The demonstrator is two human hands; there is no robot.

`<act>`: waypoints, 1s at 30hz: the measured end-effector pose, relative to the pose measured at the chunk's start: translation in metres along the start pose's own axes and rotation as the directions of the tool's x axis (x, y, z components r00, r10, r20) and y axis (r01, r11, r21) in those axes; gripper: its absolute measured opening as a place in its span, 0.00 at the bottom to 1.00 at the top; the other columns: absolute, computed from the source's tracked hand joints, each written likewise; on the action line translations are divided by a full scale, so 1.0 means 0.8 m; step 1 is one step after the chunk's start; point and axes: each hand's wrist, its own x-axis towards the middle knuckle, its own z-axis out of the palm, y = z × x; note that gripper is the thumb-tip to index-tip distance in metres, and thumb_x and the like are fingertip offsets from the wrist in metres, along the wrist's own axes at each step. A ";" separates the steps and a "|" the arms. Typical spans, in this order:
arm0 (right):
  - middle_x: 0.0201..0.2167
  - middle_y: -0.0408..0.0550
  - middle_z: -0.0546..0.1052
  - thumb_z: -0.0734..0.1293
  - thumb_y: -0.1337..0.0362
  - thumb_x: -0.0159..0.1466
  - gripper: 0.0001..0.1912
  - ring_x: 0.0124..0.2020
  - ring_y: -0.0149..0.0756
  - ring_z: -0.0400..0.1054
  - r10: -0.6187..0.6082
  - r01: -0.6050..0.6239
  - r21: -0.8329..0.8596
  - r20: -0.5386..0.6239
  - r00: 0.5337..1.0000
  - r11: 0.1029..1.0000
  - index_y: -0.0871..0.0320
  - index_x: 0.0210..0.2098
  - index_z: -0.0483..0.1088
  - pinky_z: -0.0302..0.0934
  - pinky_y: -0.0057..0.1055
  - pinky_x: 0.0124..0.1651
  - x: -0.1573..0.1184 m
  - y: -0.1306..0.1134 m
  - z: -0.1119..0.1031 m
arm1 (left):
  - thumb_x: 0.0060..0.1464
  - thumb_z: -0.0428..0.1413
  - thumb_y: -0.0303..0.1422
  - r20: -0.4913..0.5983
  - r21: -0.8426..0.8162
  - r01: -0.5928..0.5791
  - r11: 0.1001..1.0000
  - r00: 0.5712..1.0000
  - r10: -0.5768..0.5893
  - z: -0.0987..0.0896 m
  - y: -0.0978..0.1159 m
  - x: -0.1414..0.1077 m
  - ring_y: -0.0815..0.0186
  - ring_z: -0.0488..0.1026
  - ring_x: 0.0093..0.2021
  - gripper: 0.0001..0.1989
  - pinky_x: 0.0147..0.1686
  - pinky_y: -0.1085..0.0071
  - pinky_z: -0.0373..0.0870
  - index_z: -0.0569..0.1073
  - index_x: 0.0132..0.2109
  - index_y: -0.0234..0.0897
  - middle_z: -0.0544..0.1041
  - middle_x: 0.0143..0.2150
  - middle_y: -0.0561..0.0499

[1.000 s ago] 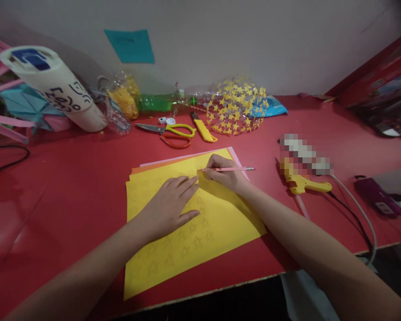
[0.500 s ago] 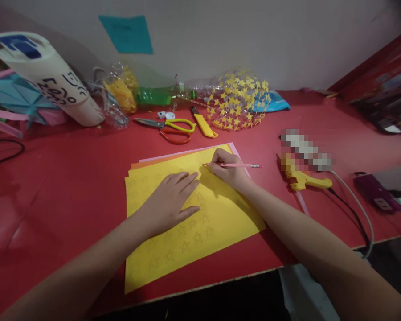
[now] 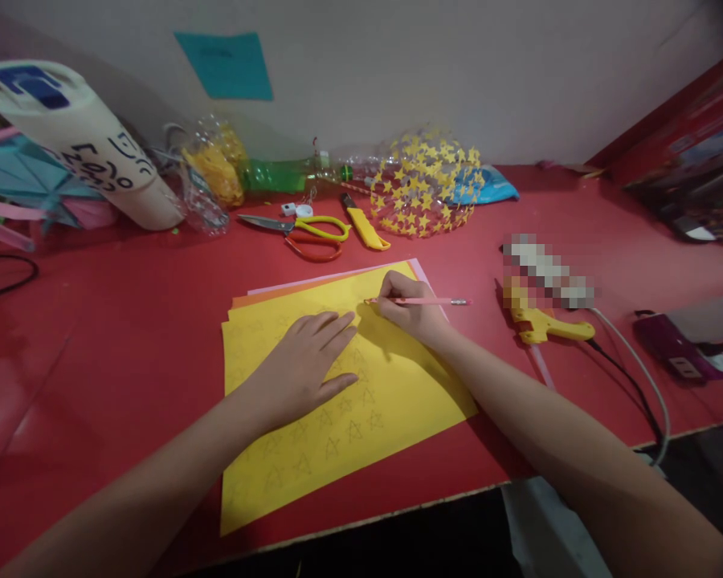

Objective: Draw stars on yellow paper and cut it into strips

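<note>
Yellow paper [image 3: 422,385] lies on top of orange and pink sheets on the red table [image 3: 126,337]. Rows of small pencilled stars mark its left and lower parts. My left hand [image 3: 307,361] rests flat on the paper, fingers spread, covering some of the stars. In my right hand [image 3: 410,309] is a pink pencil [image 3: 430,301], gripped near its point. The tip meets the paper just beyond my left fingertips, and the eraser end points right. What the tip is marking is too small to make out.
Behind the paper lie scissors [image 3: 319,229], a yellow cutter knife [image 3: 366,226] and a clear ball with yellow stars [image 3: 425,185]. A white tumbler [image 3: 96,152] stands at left. To the right are a yellow glue gun [image 3: 542,325], a power strip [image 3: 548,269] and cables.
The whole view has shifted slightly. My right hand and the pencil stay at almost the same spot on the paper; my left hand remains flat.
</note>
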 end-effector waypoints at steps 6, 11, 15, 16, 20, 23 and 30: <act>0.19 0.37 0.61 0.62 0.65 0.53 0.07 0.22 0.28 0.52 -0.019 0.019 -0.016 0.046 0.999 1.000 0.54 0.23 0.56 0.46 0.28 0.26 -0.001 0.000 0.001 | 0.67 0.43 0.49 0.004 -0.002 0.008 1.000 1.000 -0.008 0.001 0.000 -0.001 0.50 0.59 0.65 0.30 0.61 0.53 0.56 0.61 0.66 0.33 0.63 0.68 0.42; 0.19 0.38 0.62 0.61 0.64 0.53 0.07 0.23 0.28 0.53 -0.042 0.044 -0.020 0.090 0.995 0.999 0.54 0.23 0.56 0.47 0.27 0.26 -0.001 0.001 0.000 | 0.67 0.41 0.50 0.000 0.005 0.007 1.000 1.000 -0.007 0.002 0.000 -0.001 0.50 0.59 0.65 0.31 0.62 0.53 0.56 0.62 0.65 0.33 0.63 0.67 0.40; 0.19 0.38 0.62 0.61 0.64 0.53 0.07 0.22 0.28 0.53 -0.046 0.048 -0.016 0.110 0.993 0.999 0.54 0.23 0.56 0.47 0.27 0.26 -0.002 0.001 0.000 | 0.67 0.41 0.50 0.008 0.002 0.013 1.000 1.000 -0.013 0.002 0.001 0.000 0.50 0.59 0.65 0.31 0.62 0.53 0.56 0.62 0.65 0.32 0.63 0.67 0.41; 0.19 0.38 0.62 0.61 0.64 0.54 0.07 0.22 0.28 0.53 -0.048 0.049 -0.012 0.115 0.992 0.999 0.54 0.23 0.56 0.47 0.27 0.26 -0.002 0.000 0.000 | 0.67 0.41 0.51 0.007 0.000 0.015 1.000 1.000 -0.015 0.001 0.001 0.000 0.50 0.59 0.65 0.31 0.62 0.53 0.56 0.62 0.65 0.32 0.63 0.67 0.41; 0.18 0.37 0.63 0.63 0.65 0.53 0.07 0.22 0.28 0.54 -0.037 0.036 0.010 0.109 0.993 0.999 0.54 0.23 0.57 0.48 0.27 0.25 -0.002 0.000 0.001 | 0.67 0.42 0.50 0.000 0.002 0.010 1.000 1.000 -0.010 0.000 0.001 0.000 0.50 0.60 0.65 0.31 0.62 0.54 0.56 0.63 0.64 0.31 0.63 0.67 0.40; 0.19 0.38 0.67 0.64 0.63 0.55 0.07 0.20 0.28 0.57 0.026 -0.034 0.135 0.066 0.998 0.990 0.54 0.25 0.59 0.50 0.27 0.23 0.001 0.003 0.000 | 0.67 0.42 0.50 0.002 0.008 -0.006 1.000 1.000 0.006 0.000 0.000 0.000 0.51 0.60 0.65 0.30 0.61 0.54 0.57 0.63 0.64 0.31 0.63 0.67 0.41; 0.15 0.37 0.69 0.64 0.57 0.60 0.10 0.15 0.27 0.57 0.143 -0.143 0.300 0.022 0.989 0.943 0.54 0.29 0.60 0.50 0.25 0.20 0.000 0.004 -0.008 | 0.66 0.45 0.50 -0.017 0.039 0.032 0.999 0.999 -0.032 0.001 -0.005 -0.001 0.49 0.59 0.66 0.29 0.62 0.53 0.57 0.64 0.63 0.33 0.60 0.68 0.38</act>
